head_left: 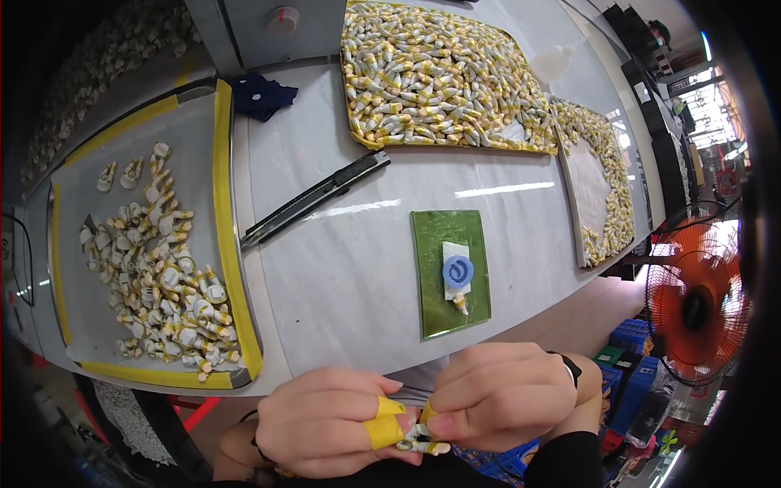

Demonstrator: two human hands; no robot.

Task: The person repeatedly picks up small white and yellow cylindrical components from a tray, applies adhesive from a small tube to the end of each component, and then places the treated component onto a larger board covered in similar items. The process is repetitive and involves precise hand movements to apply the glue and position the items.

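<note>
My left hand (329,419) and my right hand (504,398) meet low in front of me, below the table edge. Both are closed, pinching a small white-and-yellow figurine part (421,446) with a peach tip; the fingers partly hide it. Yellow tape wraps fingers on both hands. Beyond them on the table lies a green glassy plate (427,244). It bears a white pad (450,250), a blue round piece (458,272) with a ring-shaped recess, and a similar small figurine part (461,304) at the pad's near end.
To the left, a yellow-taped tray (232,268) carries a heap of figurine parts (175,276). A utility knife (317,198) lies beside it. Farther back are two packed trays (439,81) (587,183) and a dark cloth (262,96). An orange fan (695,297) stands right, near blue crates (632,335).
</note>
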